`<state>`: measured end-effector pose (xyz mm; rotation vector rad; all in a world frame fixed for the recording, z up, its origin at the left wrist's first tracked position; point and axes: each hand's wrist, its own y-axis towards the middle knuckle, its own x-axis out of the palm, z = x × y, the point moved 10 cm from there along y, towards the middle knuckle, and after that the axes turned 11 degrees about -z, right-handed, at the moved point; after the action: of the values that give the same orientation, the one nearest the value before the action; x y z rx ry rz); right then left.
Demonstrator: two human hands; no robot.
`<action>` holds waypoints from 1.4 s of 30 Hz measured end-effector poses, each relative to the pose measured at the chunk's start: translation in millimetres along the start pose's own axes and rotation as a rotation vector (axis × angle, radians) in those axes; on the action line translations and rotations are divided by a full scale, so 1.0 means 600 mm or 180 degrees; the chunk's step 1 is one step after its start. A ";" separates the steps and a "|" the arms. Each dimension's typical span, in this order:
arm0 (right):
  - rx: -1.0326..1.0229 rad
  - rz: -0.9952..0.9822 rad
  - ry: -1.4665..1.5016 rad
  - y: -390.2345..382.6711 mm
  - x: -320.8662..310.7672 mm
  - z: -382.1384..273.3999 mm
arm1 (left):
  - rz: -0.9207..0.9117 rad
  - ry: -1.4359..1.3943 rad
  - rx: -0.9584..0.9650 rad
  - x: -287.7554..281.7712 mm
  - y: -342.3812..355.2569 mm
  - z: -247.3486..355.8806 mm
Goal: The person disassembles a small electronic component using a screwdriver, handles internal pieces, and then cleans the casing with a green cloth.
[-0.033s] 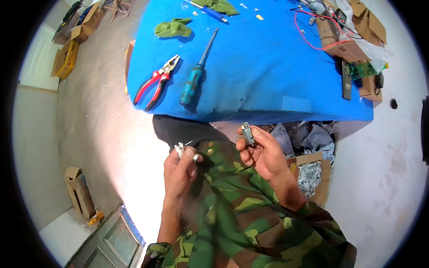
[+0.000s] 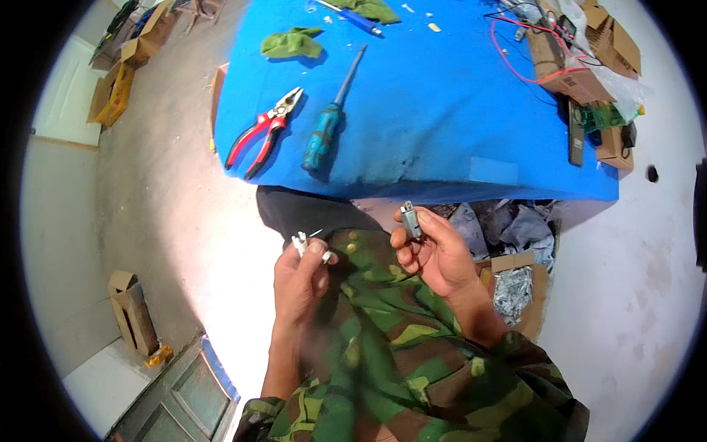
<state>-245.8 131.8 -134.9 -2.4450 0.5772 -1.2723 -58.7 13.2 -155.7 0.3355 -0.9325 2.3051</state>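
Note:
My left hand (image 2: 298, 283) is closed on a small white plastic part (image 2: 301, 244) with a thin metal pin sticking out. In my right hand (image 2: 445, 261), a small silver cylindrical piece, like a motor (image 2: 410, 221), is held upright between thumb and fingers. Both hands are apart, below the blue work surface (image 2: 442, 110). On that surface lie red-and-black pliers (image 2: 261, 132), a teal-handled screwdriver (image 2: 321, 136), a blue-handled tool (image 2: 357, 20) and crumpled green cloths (image 2: 291, 46).
Cables, plastic bags and cardboard (image 2: 563, 85) crowd the table's right end, beside a dark flat object (image 2: 576, 132). A box of foil-like scraps (image 2: 510, 295) is under the table. Cardboard boxes (image 2: 110, 96) and an upright carton (image 2: 131, 309) stand on the left.
The view has shifted slightly, so the table and my hands appear a little to the right. Both hands keep the same holds.

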 end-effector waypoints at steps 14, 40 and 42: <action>0.0467 -0.0363 0.0057 0.025 0.029 0.082 | -0.0241 -0.0783 0.0040 -0.023 -0.001 -0.010; 0.0524 -0.0086 -0.0392 0.022 -0.010 0.115 | 0.0701 0.3183 0.1478 -0.027 0.004 0.076; 0.0503 -0.0082 -0.0379 0.022 -0.012 0.115 | 0.0596 0.2351 0.0750 -0.062 0.016 0.051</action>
<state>-194.9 130.8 -183.6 -2.3838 0.3989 -1.1270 -35.8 -30.5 -155.5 -0.5084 -0.3290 2.4166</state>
